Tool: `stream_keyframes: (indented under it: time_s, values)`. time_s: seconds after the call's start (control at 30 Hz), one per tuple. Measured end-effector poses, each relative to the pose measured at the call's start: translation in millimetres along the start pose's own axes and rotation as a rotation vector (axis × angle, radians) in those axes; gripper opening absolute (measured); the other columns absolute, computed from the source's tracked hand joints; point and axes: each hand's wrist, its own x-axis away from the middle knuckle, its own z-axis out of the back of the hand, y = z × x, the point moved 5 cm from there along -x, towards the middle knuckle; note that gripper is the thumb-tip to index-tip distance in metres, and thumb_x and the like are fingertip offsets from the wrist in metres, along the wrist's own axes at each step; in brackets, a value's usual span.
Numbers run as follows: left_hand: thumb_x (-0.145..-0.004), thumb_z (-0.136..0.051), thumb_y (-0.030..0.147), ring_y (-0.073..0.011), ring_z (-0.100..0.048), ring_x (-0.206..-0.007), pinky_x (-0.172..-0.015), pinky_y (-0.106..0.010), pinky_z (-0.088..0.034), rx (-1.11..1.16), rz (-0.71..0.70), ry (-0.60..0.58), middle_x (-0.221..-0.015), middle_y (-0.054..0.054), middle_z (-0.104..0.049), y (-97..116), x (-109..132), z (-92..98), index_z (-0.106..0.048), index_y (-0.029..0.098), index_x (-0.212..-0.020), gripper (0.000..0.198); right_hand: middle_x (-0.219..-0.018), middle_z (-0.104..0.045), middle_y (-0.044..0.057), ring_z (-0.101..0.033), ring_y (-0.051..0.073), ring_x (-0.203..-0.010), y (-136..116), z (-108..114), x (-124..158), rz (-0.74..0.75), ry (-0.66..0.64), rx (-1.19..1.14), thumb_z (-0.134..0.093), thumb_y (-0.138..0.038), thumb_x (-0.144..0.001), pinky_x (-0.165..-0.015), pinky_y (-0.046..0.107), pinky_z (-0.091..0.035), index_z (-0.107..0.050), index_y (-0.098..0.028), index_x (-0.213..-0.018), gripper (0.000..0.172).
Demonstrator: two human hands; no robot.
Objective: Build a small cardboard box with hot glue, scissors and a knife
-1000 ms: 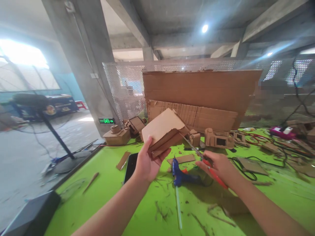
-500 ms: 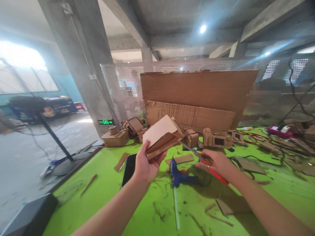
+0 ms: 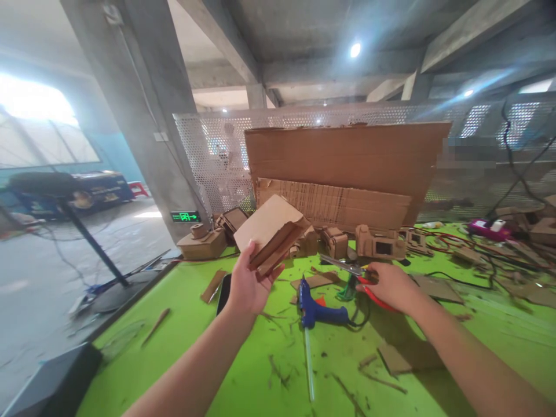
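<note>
My left hand [image 3: 251, 286] is closed on a small cardboard box [image 3: 269, 229], thumb on its pale flat face and fingers underneath. The box is tilted above the table, and its near side shows folded brown edges. In my right hand [image 3: 388, 285] is a pair of scissors [image 3: 347, 266] with red handles. Their blades point left toward the box, apart from it. Between my hands a blue hot glue gun [image 3: 319, 311] lies on the table, a clear glue stick [image 3: 309, 365] sticking out of its back end toward me.
The green table [image 3: 208, 359] carries cardboard scraps [image 3: 402, 356] and a dark phone [image 3: 223, 294], partly behind my left hand. Cardboard camera models [image 3: 380, 243] stand along the back before a large cardboard sheet [image 3: 347, 150]. Cables and a purple object [image 3: 490, 229] lie at right.
The box has shifted left and slightly up with my left hand. The scissors have come away from its edge, a little to the right. A green object beneath them now shows.
</note>
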Motion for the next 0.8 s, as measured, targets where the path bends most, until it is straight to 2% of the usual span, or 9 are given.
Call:
stream_keyframes:
  time_s: [0.13, 0.2, 0.33, 0.4, 0.47, 0.53, 0.67, 0.8]
  values:
    - [-0.095, -0.066, 0.026, -0.0217, -0.079, -0.08, -0.065, -0.03, -0.065, -0.018, 0.063, -0.068, -0.1, -0.008, -0.081, -12.0, 10.4, -9.8, -0.07, 0.017, -0.102, 0.012, -0.098, -0.081, 0.016, -0.075, 0.034, -0.088, -7.5, 14.4, 2.9, -0.029, 0.036, -0.052, -0.077, -0.045, -0.08, -0.072, 0.039, -0.052, -0.077, -0.02, -0.093, 0.028]
    - [-0.094, -0.068, 0.025, -0.0223, -0.079, -0.087, -0.068, -0.03, -0.066, -0.044, 0.088, -0.118, -0.108, -0.009, -0.08, -18.1, 16.0, -14.1, -0.072, 0.017, -0.105, 0.014, -0.107, -0.08, 0.012, -0.075, 0.03, -0.094, -22.6, 21.6, 6.2, -0.011, 0.033, -0.139, -0.068, -0.049, -0.089, -0.08, 0.038, -0.054, -0.076, -0.022, -0.101, 0.03]
    - [-0.09, -0.074, 0.028, -0.0267, -0.078, -0.098, -0.071, -0.03, -0.066, -0.122, 0.174, -0.213, -0.12, -0.014, -0.077, -34.8, 30.2, -18.7, -0.072, 0.014, -0.111, 0.026, -0.115, -0.078, 0.011, -0.073, 0.026, -0.099, -61.8, 13.7, 18.1, 0.035, -0.099, -0.852, -0.072, -0.06, -0.087, -0.082, 0.035, -0.057, -0.073, -0.022, -0.115, 0.047]
    - [-0.085, -0.08, 0.029, -0.0293, -0.078, -0.099, -0.069, -0.032, -0.067, -0.145, 0.198, -0.265, -0.121, -0.016, -0.077, -42.6, 38.2, -21.2, -0.071, 0.014, -0.114, 0.033, -0.104, -0.079, 0.009, -0.072, 0.024, -0.093, -72.0, 6.9, 24.1, 0.015, -0.055, -1.039, -0.079, -0.061, -0.081, -0.08, 0.033, -0.056, -0.075, -0.021, -0.107, 0.048]
    - [-0.082, -0.083, 0.03, -0.0328, -0.077, -0.104, -0.068, -0.034, -0.067, -0.152, 0.208, -0.307, -0.123, -0.017, -0.076, -48.0, 44.6, -24.1, -0.071, 0.013, -0.116, 0.04, -0.083, -0.076, 0.006, -0.067, 0.02, -0.075, -75.5, 0.1, 28.7, -0.021, -0.013, -1.116, -0.08, -0.063, -0.079, -0.068, 0.031, -0.052, -0.075, -0.019, -0.092, 0.047]
    - [-0.082, -0.082, 0.032, -0.0346, -0.076, -0.105, -0.069, -0.035, -0.067, -0.146, 0.22, -0.307, -0.121, -0.018, -0.076, -50.7, 47.5, -25.2, -0.072, 0.012, -0.115, 0.039, -0.074, -0.072, 0.004, -0.061, 0.017, -0.067, -76.5, -3.5, 31.7, -0.049, -0.005, -1.158, -0.081, -0.063, -0.078, -0.063, 0.029, -0.048, -0.073, -0.018, -0.086, 0.046]
    - [-0.093, -0.069, 0.037, -0.0344, -0.078, -0.098, -0.071, -0.038, -0.067, -0.132, 0.258, -0.276, -0.103, -0.02, -0.08, -50.5, 44.5, -23.9, -0.073, 0.008, -0.111, 0.035, -0.08, -0.073, 0.004, -0.063, 0.019, -0.073, -83.1, 0.0, 35.9, -0.032, -0.078, -1.166, -0.082, -0.058, -0.078, -0.067, 0.031, -0.051, -0.074, -0.021, -0.096, 0.042]
    - [-0.099, -0.057, 0.043, -0.034, -0.08, -0.087, -0.078, -0.039, -0.066, -0.142, 0.316, -0.276, -0.086, -0.024, -0.08, -50.2, 40.8, -21.8, -0.075, 0.003, -0.105, 0.045, -0.082, -0.071, 0.003, -0.063, 0.02, -0.076, -87.4, 2.0, 39.2, 0.006, -0.125, -1.164, -0.077, -0.057, -0.084, -0.071, 0.033, -0.054, -0.074, -0.024, -0.092, 0.034]
